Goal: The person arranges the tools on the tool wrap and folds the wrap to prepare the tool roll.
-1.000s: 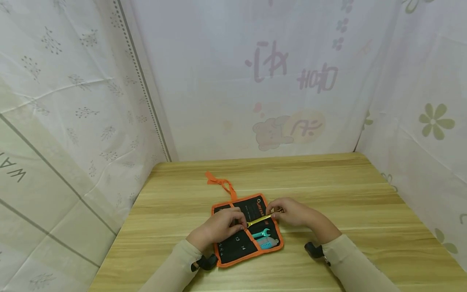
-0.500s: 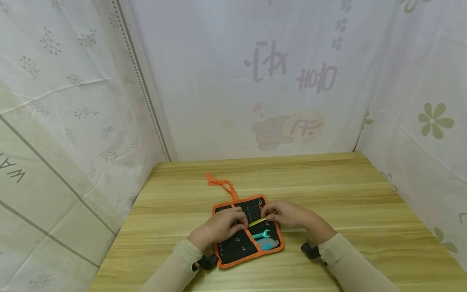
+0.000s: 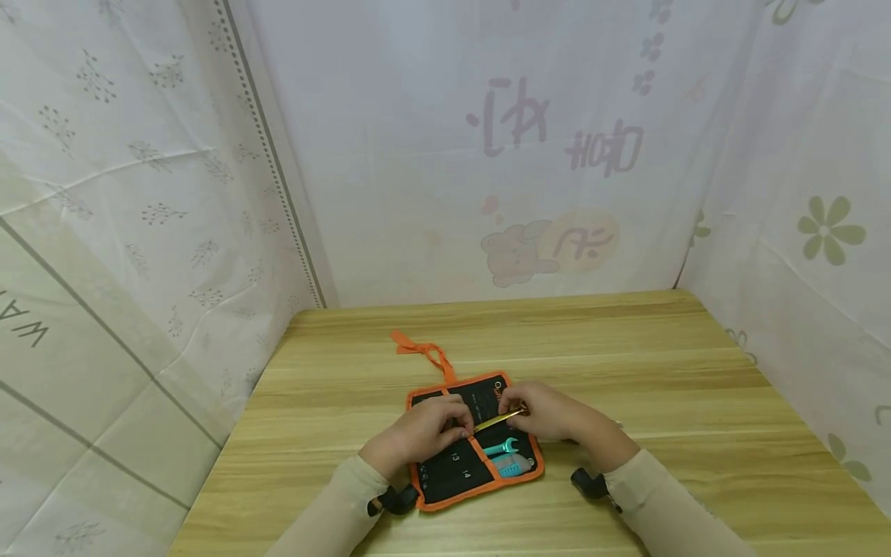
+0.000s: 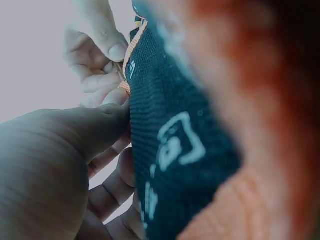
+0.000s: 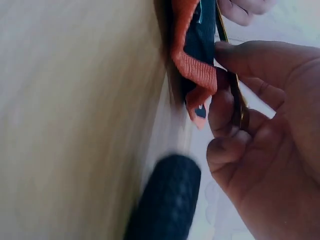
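Note:
A tool pouch (image 3: 445,486), black with orange edging, lies unrolled in the head view. My left hand (image 3: 421,433) pinches the orange edge of its pocket strip; the left wrist view shows thumb and finger at that orange edge (image 4: 132,50). Between thumb and fingers my right hand (image 3: 557,414) holds a gold wrench (image 3: 496,422), whose other end reaches the pocket edge by my left fingertips. In the right wrist view the gold wrench (image 5: 242,107) crosses the curled fingers. A teal wrench (image 3: 501,447) and a grey-and-blue piece (image 3: 513,466) stick out of the pockets nearer me.
The pouch's orange tie strap (image 3: 425,348) trails toward the back of the wooden table (image 3: 626,340). Patterned cloth hangs behind and on both sides. Each wrist wears a black camera mount, such as the right mount (image 3: 589,483), close above the tabletop.
My right hand has moved a little left with the gold wrench, and less of the wrench shows outside the pocket edge. The left hand stays nearly still, gripping the pouch.

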The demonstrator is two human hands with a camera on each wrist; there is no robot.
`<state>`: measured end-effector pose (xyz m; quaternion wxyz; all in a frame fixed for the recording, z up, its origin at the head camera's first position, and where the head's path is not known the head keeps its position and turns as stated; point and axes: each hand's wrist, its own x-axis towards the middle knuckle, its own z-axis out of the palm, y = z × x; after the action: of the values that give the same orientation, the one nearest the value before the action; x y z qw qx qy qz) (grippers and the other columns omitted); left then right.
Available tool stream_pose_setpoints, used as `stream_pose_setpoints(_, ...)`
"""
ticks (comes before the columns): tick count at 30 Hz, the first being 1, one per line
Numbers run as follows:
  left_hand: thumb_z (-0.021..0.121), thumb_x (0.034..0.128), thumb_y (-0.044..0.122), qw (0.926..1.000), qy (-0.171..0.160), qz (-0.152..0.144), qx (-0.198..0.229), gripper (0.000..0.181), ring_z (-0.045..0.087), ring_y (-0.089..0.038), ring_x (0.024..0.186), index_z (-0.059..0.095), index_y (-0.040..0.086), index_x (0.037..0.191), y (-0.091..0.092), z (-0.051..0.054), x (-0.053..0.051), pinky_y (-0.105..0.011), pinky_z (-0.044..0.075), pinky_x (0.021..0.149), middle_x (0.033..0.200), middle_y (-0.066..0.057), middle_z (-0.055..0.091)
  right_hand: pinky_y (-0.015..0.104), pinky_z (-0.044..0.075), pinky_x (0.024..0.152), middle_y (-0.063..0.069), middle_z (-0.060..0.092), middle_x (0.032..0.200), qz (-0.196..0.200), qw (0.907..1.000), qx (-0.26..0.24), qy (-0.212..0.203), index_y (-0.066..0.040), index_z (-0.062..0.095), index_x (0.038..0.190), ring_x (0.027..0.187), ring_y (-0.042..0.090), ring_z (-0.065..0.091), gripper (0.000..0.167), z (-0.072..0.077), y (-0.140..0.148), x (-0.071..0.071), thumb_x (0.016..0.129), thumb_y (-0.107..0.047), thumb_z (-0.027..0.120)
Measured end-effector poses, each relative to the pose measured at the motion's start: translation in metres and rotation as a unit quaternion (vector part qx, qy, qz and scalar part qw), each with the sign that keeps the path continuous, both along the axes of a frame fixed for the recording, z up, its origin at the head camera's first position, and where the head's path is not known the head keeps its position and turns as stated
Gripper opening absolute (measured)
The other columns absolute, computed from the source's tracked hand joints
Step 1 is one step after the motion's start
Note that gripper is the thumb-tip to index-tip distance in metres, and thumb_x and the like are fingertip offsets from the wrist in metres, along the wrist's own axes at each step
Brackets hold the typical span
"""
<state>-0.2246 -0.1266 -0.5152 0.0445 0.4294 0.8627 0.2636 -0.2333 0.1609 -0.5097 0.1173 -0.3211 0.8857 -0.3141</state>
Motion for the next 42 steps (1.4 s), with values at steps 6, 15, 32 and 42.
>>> stream_pose_setpoints(6, 0.072, 0.1018, 0.017, 1.0000, -0.006, 0.001, 0.002, 0.013, 0.051, -0.001, 0.075, 0.070, 0.030, 0.098, 0.000, 0.001, 0.000, -0.022, 0.049, 0.071, 0.099, 0.017, 0.057, 0.028, 0.052, 0.072, -0.015, 0.059, 0.096, -0.023, 0.9981, 0.008, 0.057, -0.028, 0.077, 0.100, 0.082, 0.006, 0.057, 0.020, 0.001, 0.009, 0.002, 0.093, -0.010, 0.081)
stream_pose_setpoints(15, 0.071, 0.1023, 0.018, 0.9999, -0.010, -0.001, -0.008, 0.013, 0.051, -0.001, 0.075, 0.070, 0.030, 0.098, -0.001, 0.004, 0.001, -0.021, 0.049, 0.071, 0.099, 0.017, 0.057, 0.028, 0.053, 0.069, -0.009, 0.057, 0.092, -0.025, 0.9987, 0.002, 0.045, -0.023, 0.075, 0.095, 0.077, 0.007, 0.056, 0.015, 0.001, 0.018, 0.006, 0.094, -0.010, 0.080)
stream_pose_setpoints(32, 0.085, 0.0910, 0.033, 0.9921, 0.029, 0.096, -0.076, 0.025, 0.058, -0.004, 0.084, 0.075, 0.019, 0.110, -0.015, 0.017, 0.018, -0.026, 0.052, 0.074, 0.099, 0.009, 0.064, 0.026, 0.052, 0.065, -0.009, 0.059, 0.093, -0.012, 0.9990, 0.001, 0.043, -0.024, 0.077, 0.097, 0.073, 0.004, 0.055, 0.012, -0.002, 0.022, 0.005, 0.093, -0.013, 0.082)
stream_pose_setpoints(42, 0.086, 0.0909, 0.029, 0.9888, 0.047, 0.104, -0.097, 0.027, 0.066, -0.011, 0.101, 0.079, 0.016, 0.114, -0.022, 0.014, 0.021, -0.035, 0.057, 0.089, 0.108, 0.008, 0.069, 0.027, 0.053, 0.066, -0.007, 0.058, 0.094, -0.007, 0.9994, 0.010, 0.033, -0.020, 0.076, 0.101, 0.074, 0.006, 0.055, 0.024, 0.001, 0.024, 0.008, 0.091, 0.001, 0.074)
